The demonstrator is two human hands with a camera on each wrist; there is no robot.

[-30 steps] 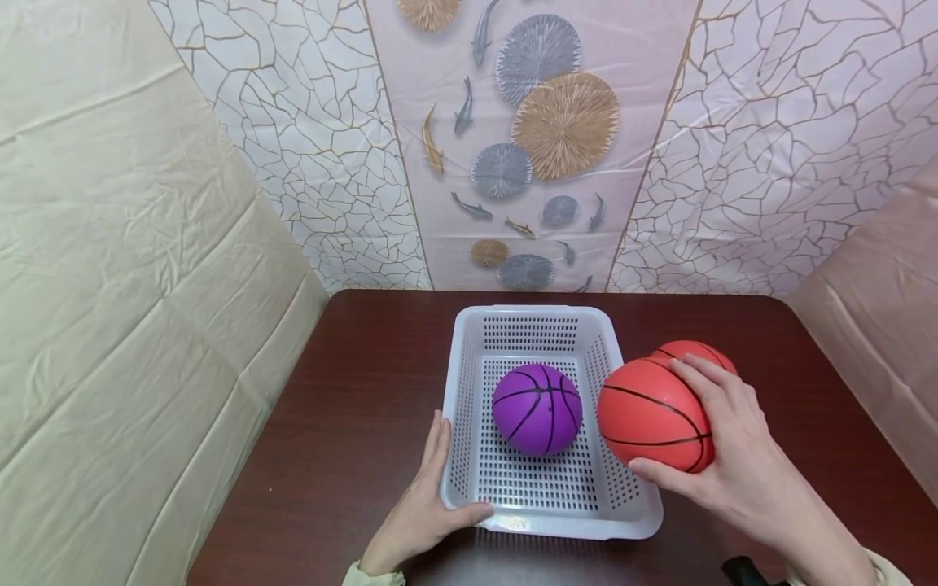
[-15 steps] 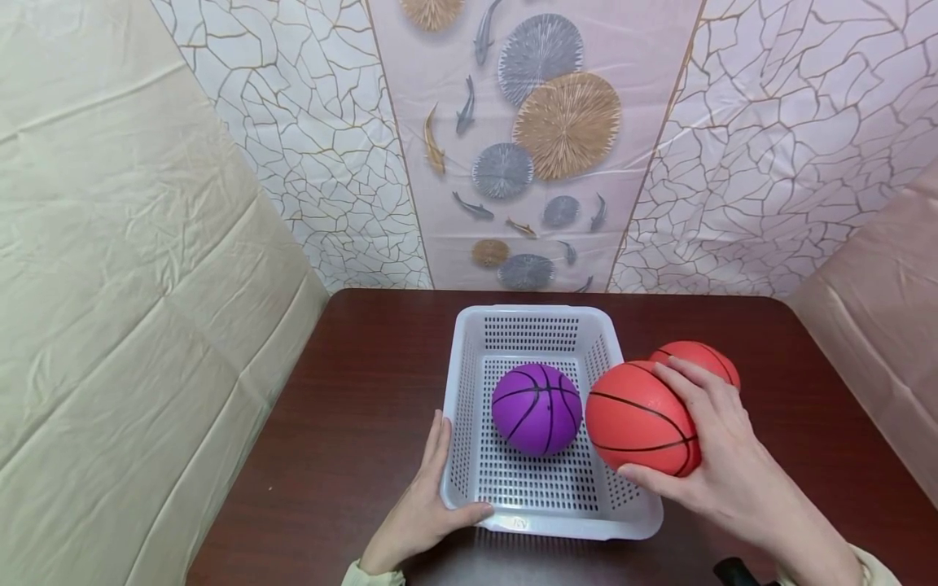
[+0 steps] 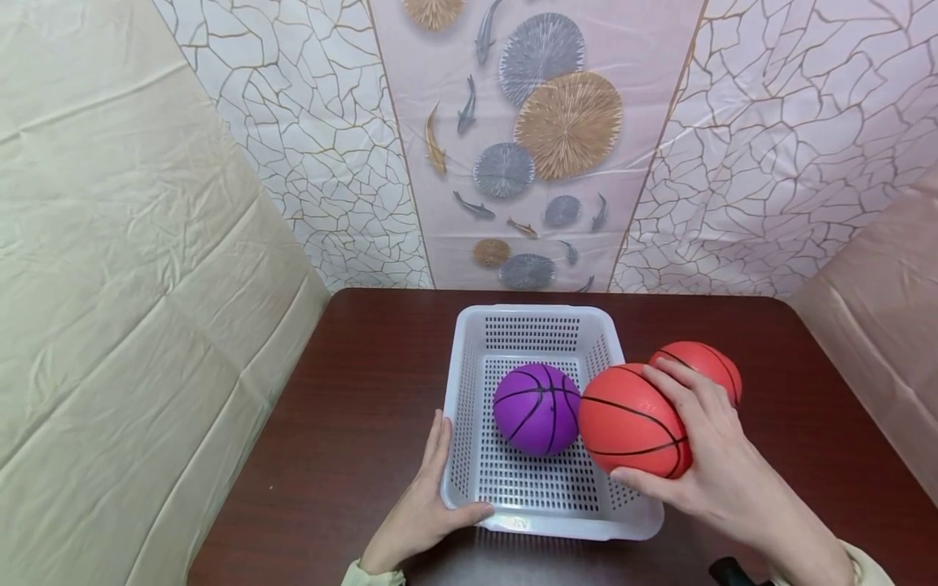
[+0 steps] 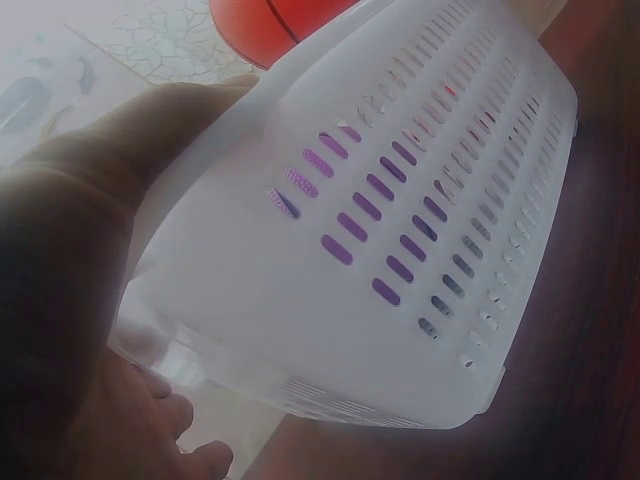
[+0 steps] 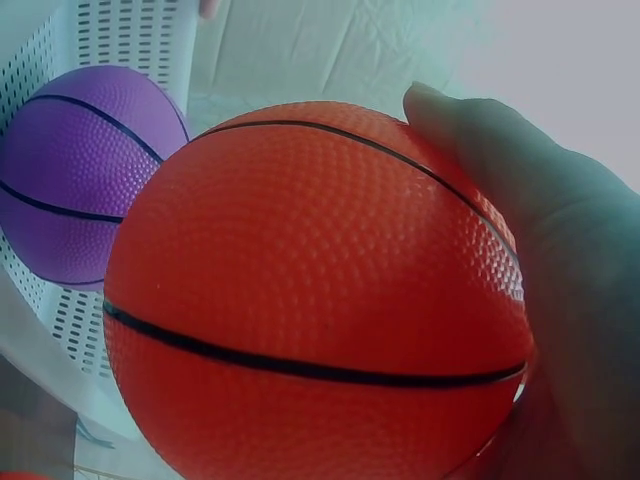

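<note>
**Red ball (image 3: 633,421) in the right hand (image 3: 709,457), purple ball (image 3: 537,409) in the white basket (image 3: 564,525)**

So the right hand has its fingers and thumb spread wide around the red ball, gripping it over the basket's right wall, the one facing the tabletop's (image 3: 352,423) right edge. Can't tell from these angles whether it's touching the purple ball, which sits on the slotted floor of the basket. Left hand (image 3: 421,505) is gripping the basket's near left corner, thumb over the near rim and fingers along the outside of the left wall.

Basket's around the middle of the tabletop, far rim pretty close to the far edge. There's also a second red ball (image 3: 709,360) right of the basket, over toward the far right corner, partly hidden behind the right hand and the gripped ball. Patterned cloth (image 3: 567,126) with fish prints hangs past the far edge, and beige cloth (image 3: 146,325) runs along the left edge.
</note>
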